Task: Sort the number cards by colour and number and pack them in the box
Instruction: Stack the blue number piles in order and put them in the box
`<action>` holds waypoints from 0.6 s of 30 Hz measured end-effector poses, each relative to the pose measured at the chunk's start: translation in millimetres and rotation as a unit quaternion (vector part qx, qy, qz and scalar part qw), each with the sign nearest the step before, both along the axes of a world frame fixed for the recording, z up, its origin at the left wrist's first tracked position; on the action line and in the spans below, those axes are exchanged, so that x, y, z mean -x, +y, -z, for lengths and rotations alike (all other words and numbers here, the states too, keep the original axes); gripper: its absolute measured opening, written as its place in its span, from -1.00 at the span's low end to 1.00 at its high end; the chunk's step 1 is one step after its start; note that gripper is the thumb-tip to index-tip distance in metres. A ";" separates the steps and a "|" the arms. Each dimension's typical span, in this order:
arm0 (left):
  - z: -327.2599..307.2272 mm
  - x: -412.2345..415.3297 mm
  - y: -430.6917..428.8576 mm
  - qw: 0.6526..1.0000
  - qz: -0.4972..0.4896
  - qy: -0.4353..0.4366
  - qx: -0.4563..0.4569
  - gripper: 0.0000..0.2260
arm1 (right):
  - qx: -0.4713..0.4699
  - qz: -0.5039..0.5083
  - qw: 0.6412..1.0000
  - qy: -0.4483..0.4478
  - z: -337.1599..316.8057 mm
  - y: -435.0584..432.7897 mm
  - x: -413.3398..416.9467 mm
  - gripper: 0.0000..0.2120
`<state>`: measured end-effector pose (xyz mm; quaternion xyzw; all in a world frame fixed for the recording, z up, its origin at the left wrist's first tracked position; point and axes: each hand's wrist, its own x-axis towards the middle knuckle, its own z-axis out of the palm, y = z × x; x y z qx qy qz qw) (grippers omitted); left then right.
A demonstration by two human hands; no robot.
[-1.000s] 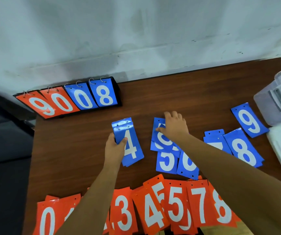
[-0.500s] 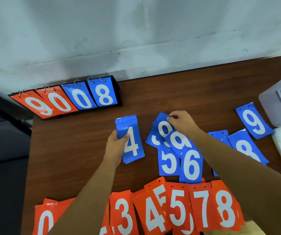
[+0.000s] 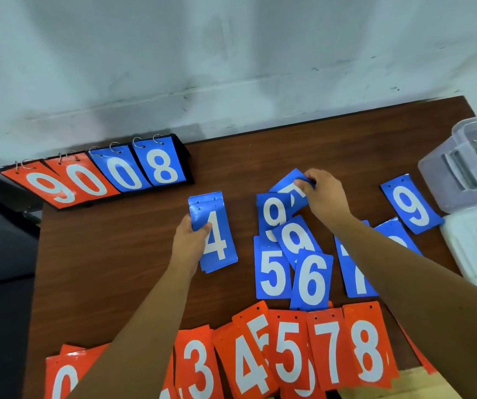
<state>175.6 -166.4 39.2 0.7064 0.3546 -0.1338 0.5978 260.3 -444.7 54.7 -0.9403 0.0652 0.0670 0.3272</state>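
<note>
The stack of glossy blue plastic number cards (image 3: pixel 217 240) topped by a 4 sits at centre, gripped by the left hand (image 3: pixel 187 246). The right hand (image 3: pixel 325 197) pinches a tilted blue card (image 3: pixel 286 186) further right; lifting it could drag the overlapped blue 9 card (image 3: pixel 272 214) askew.

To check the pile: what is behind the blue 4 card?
Behind the 4, held by the left hand, edges of more blue cards show at top and bottom; their numbers are covered.
</note>
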 end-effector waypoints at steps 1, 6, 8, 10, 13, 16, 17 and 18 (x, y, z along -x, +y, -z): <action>-1.3 -0.1 -1.4 1.000 -0.002 0.000 -0.002 -0.84 | -0.003 0.014 1.000 -0.026 -3.4 -2.7 0.5 -0.79; -12.5 -4.8 -7.9 1.000 0.003 -0.017 0.000 -0.77 | -0.121 0.044 0.985 -0.119 -37.0 -1.9 1.4 -0.87; -18.2 -6.0 -9.1 0.999 0.001 -0.030 0.023 -0.75 | -0.168 -0.045 0.983 -0.060 -48.0 12.7 6.9 -0.87; -22.7 -6.2 -11.5 0.998 0.015 -0.025 0.057 -0.73 | -0.161 -0.151 0.975 0.025 -50.9 33.2 17.4 -0.86; -30.2 -1.0 -20.9 0.987 0.048 -0.008 0.156 -0.78 | -0.131 -0.180 0.970 0.101 -38.5 60.1 39.7 -0.82; -32.1 9.1 -24.0 0.973 0.127 -0.003 0.194 -0.74 | -0.125 -0.090 0.983 0.101 -20.3 77.4 59.1 -0.83; -28.1 12.8 -22.4 0.971 0.156 -0.008 0.183 -0.69 | -0.138 -0.056 0.983 0.105 -16.2 80.9 65.0 -0.83; -23.9 16.4 -20.8 0.972 0.168 -0.009 0.167 -0.65 | -0.155 -0.019 0.982 0.108 -13.3 83.3 71.8 -0.82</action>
